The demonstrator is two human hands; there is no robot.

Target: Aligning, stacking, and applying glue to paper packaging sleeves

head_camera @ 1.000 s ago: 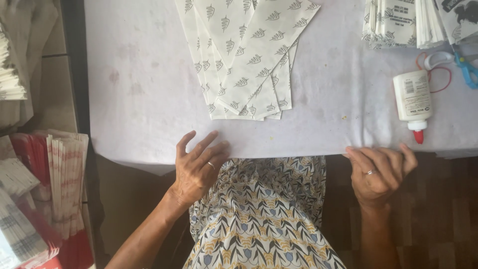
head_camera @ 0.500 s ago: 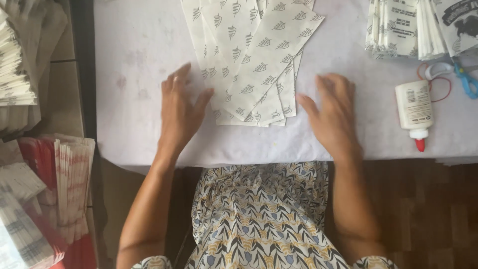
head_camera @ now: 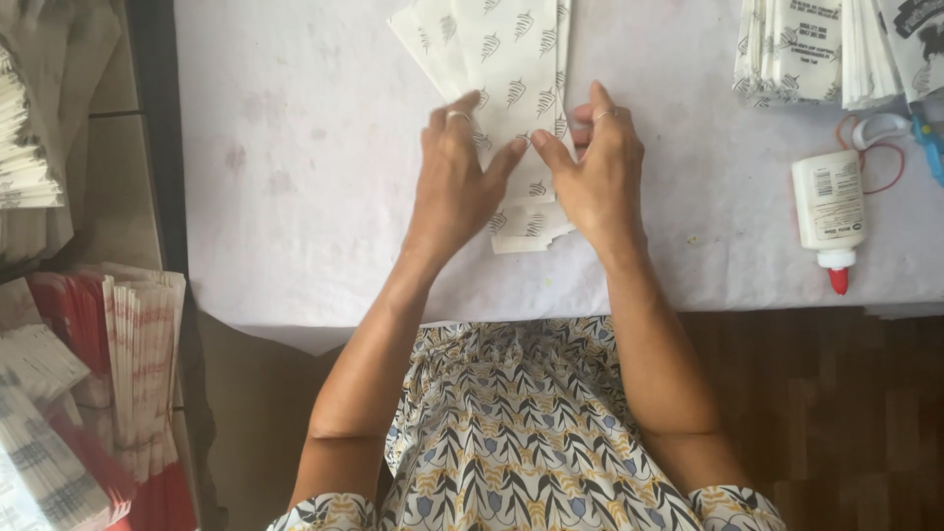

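Head view: both hands [head_camera: 531, 167] (earlier apart) now meet on paper sheets [head_camera: 511, 59].

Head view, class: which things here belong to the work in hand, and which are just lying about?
In hand: left hand and right hand on the leaf-printed paper sheets.

Lying about: glue bottle, scissors, printed stack, red-and-white stacks.

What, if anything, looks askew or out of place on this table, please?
The leaf-printed paper sheets under both hands are fanned unevenly, their lower corners staggered. The glue bottle lies on its side. Faint stains mark the white table cover.
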